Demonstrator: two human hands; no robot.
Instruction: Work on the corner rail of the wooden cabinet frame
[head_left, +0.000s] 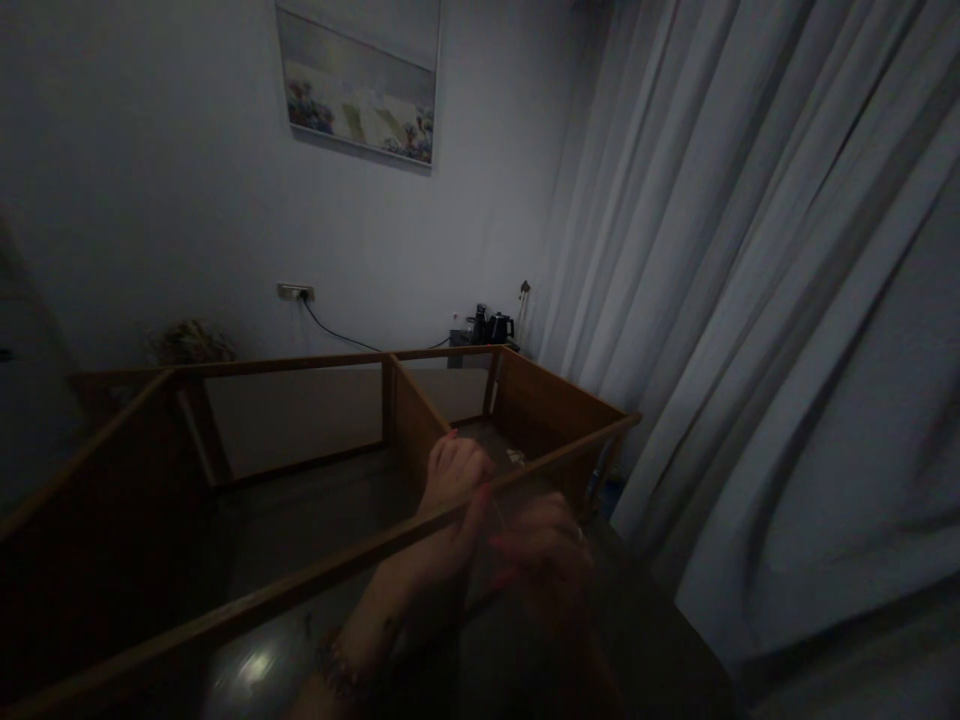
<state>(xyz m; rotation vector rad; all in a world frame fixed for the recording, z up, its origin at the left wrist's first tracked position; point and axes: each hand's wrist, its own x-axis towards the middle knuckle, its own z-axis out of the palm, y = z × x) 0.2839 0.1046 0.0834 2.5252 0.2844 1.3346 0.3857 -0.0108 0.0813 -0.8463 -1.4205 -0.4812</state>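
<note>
Wooden frame looks joined, handwork apparently unfinished: lower centre, left hand curls round front rail; right hand beside it blurred, can't tell grip.

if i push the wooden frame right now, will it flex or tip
The wooden frame probably stays fairly stiff, since panels brace its rails. It seems unlikely to tip easily, given its broad footprint.
</note>
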